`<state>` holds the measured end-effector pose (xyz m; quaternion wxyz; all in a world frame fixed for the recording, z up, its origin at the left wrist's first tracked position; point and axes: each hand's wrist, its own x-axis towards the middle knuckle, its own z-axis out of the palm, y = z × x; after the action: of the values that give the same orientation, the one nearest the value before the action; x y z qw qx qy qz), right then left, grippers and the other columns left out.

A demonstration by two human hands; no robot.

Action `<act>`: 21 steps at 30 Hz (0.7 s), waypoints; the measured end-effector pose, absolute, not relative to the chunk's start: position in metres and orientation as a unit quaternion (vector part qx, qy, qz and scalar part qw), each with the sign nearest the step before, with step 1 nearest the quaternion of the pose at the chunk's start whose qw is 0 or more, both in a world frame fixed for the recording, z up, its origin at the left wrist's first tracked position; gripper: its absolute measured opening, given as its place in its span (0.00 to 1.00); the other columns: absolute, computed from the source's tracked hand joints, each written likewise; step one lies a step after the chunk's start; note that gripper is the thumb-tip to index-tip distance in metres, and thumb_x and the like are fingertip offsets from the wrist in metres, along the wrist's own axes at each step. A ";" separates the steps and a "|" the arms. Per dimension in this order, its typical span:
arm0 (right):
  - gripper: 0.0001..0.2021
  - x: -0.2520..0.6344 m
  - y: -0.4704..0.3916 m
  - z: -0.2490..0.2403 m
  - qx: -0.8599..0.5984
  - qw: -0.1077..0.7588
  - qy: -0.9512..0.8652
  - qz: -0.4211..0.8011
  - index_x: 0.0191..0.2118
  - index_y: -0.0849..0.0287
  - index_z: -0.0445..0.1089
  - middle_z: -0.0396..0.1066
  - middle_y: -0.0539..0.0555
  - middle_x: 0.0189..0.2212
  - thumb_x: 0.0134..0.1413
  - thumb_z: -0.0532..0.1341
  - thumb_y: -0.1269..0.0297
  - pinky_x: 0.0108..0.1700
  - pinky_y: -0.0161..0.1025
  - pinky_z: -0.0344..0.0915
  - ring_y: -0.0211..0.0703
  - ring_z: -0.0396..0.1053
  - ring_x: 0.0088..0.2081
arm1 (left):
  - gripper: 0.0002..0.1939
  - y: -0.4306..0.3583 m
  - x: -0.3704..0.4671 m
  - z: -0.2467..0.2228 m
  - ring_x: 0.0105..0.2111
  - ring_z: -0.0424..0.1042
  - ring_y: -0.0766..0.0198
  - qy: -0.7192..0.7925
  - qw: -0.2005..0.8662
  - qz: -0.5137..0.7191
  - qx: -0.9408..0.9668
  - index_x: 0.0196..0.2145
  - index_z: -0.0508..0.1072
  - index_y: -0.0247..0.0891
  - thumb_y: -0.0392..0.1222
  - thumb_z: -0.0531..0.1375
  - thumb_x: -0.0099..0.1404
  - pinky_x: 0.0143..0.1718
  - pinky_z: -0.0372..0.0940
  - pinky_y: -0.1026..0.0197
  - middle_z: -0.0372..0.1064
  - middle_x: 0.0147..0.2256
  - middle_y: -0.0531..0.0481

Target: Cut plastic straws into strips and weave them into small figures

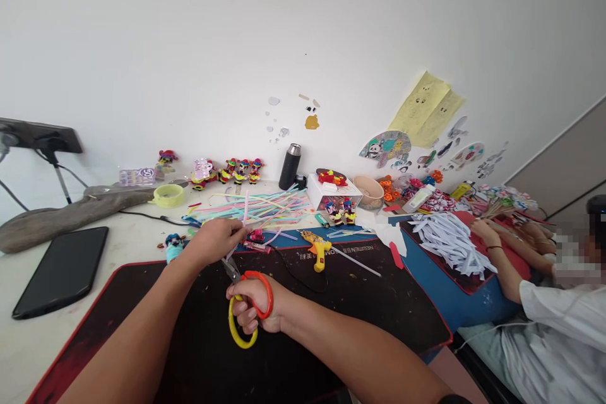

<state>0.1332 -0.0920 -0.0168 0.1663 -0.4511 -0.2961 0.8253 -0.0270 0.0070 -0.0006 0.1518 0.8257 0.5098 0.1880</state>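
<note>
My left hand (218, 241) is closed, its fingers pinching a thin, pale lilac, straw-like strip (246, 207) that stands up above them. My right hand (258, 308) grips scissors (264, 279) with one red and one yellow handle loop, its fingers through the loops. The blades point up toward the strip's lower end, just below my left hand; whether they touch it I cannot tell. Beyond my hands lies a loose pile of pastel strips (265, 205). A small doll-like figure (174, 246) with a blue top is left of my left hand.
On the black mat (369, 303) lies a yellow glue gun (318, 251). Behind stand a dark thermos (290, 167), a white box (334, 187) and a tape roll (169, 196). A black tablet (64, 271) lies left. A co-worker (544, 303) sits right beside folded white paper strips (452, 243).
</note>
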 end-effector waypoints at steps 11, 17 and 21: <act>0.08 0.133 -0.093 -0.016 -0.459 0.139 -0.294 0.827 0.34 0.56 0.59 0.51 0.39 0.17 0.55 0.61 0.66 0.19 0.25 0.43 0.27 0.45 0.13 | 0.22 0.009 -0.029 -0.005 0.25 0.64 0.57 0.501 0.145 0.195 0.830 0.21 0.64 0.44 0.55 0.49 0.70 0.29 0.51 0.57 0.68 0.22 0.48; 0.09 0.133 -0.094 -0.013 -0.459 0.156 -0.292 0.825 0.35 0.57 0.61 0.52 0.39 0.18 0.55 0.64 0.64 0.20 0.26 0.44 0.27 0.46 0.14 | 0.22 0.011 -0.030 -0.006 0.25 0.66 0.56 0.502 0.146 0.209 0.826 0.23 0.68 0.44 0.55 0.49 0.70 0.29 0.52 0.58 0.71 0.23 0.48; 0.09 0.133 -0.095 -0.013 -0.453 0.180 -0.296 0.821 0.35 0.57 0.62 0.53 0.39 0.18 0.55 0.63 0.63 0.21 0.27 0.45 0.28 0.48 0.15 | 0.24 0.012 -0.031 -0.005 0.25 0.65 0.58 0.510 0.156 0.222 0.816 0.22 0.67 0.43 0.58 0.48 0.70 0.29 0.52 0.58 0.69 0.22 0.49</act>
<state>0.1333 -0.0955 -0.0129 0.1804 -0.4525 -0.2964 0.8215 -0.0315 0.0116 -0.0053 0.1558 0.8163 0.5098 0.2223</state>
